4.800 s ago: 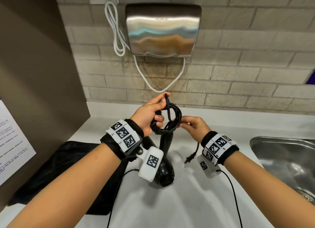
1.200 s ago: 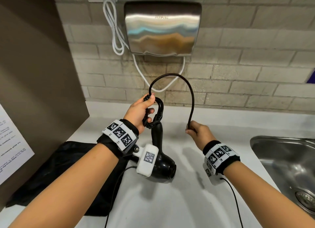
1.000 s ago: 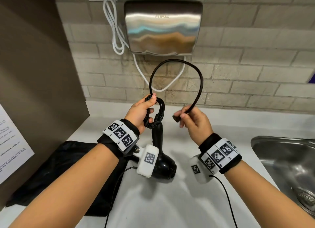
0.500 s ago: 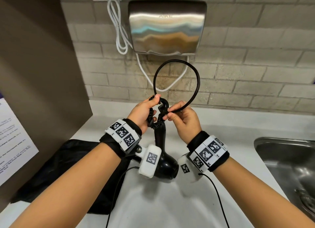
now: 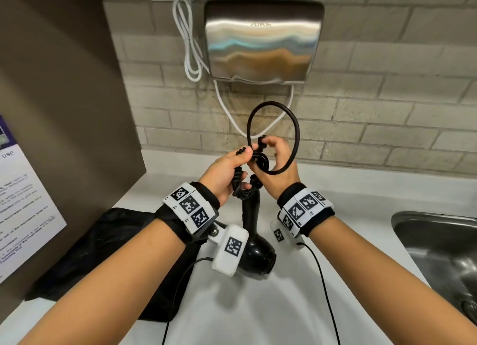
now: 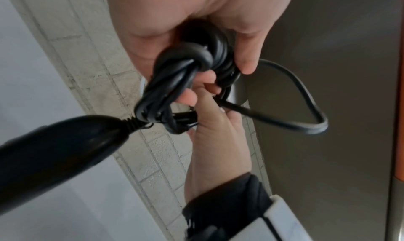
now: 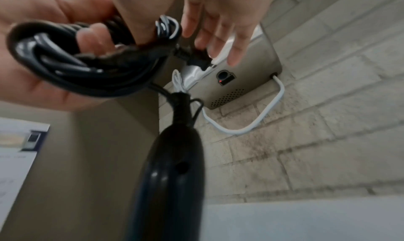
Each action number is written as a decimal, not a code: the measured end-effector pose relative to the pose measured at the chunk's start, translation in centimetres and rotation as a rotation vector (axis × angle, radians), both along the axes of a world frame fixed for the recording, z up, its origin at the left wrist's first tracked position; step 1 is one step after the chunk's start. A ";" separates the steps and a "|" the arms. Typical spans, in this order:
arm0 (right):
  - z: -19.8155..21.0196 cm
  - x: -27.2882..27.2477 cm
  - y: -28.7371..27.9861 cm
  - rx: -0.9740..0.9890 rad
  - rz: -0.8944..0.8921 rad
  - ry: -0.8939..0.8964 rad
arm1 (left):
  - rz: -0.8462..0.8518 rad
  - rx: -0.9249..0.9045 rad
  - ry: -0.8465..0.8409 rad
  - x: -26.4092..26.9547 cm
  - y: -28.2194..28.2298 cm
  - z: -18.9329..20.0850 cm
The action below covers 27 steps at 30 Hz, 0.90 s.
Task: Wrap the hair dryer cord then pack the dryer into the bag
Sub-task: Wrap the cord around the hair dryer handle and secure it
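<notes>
The black hair dryer (image 5: 258, 257) hangs nozzle-down over the white counter, its handle (image 5: 249, 213) pointing up at my hands. My left hand (image 5: 241, 159) grips the coiled cord bundle (image 5: 238, 187) at the handle's top; the left wrist view shows that bundle (image 6: 186, 66) under my fingers. My right hand (image 5: 265, 148) pinches the plug end (image 7: 196, 58) against the coil. The free cord (image 5: 296, 135) arcs up in a round loop above both hands. The black bag (image 5: 103, 254) lies flat on the counter, left of the dryer.
A steel hand dryer (image 5: 263, 40) with a white cable (image 5: 188, 48) hangs on the brick wall behind. A metal sink (image 5: 438, 249) is at the right. A brown side panel with a paper notice (image 5: 25, 202) closes the left. The white counter (image 5: 258, 313) runs toward me.
My right hand swung the cord's free end up and left to meet the left hand, so the long arc closed into a smaller loop. The plug now sits at the coil.
</notes>
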State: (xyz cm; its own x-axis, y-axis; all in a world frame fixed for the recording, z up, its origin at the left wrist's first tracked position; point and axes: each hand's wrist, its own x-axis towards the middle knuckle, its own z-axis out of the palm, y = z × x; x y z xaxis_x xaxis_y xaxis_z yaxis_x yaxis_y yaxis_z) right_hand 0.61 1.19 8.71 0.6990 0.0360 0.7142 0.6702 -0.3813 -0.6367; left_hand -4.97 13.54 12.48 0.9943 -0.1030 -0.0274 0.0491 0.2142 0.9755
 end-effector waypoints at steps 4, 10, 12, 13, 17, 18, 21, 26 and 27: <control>0.6 0.4 0.0 -0.314 0.065 -0.107 | -0.047 -0.061 -0.017 0.0 0.3 0.0; 1.3 -0.2 -0.2 -0.506 0.099 0.052 | 0.038 -0.078 -0.033 0.5 0.7 -0.1; 1.0 0.4 -0.9 -0.650 0.002 0.056 | 0.065 -0.115 -0.022 0.7 0.9 -0.1; 0.7 0.8 -1.5 -0.686 -0.016 0.067 | 0.078 -0.140 -0.014 0.8 1.0 0.0; -1.5 2.7 -4.3 -0.734 -0.033 0.205 | 0.111 -0.204 0.017 1.2 1.2 0.1; -2.3 3.2 -4.9 -0.749 -0.058 0.277 | 0.114 -0.217 0.024 1.2 1.2 0.1; -4.9 4.3 -6.6 -0.778 -0.108 0.604 | 0.107 -0.257 0.031 1.5 0.9 -0.2; -7.6 4.4 -7.3 -0.733 -0.127 0.904 | 0.091 -0.196 0.011 1.7 -0.1 -0.9; -7.7 4.3 -7.0 -0.728 -0.113 0.931 | 0.091 -0.182 0.001 1.7 -0.3 -0.9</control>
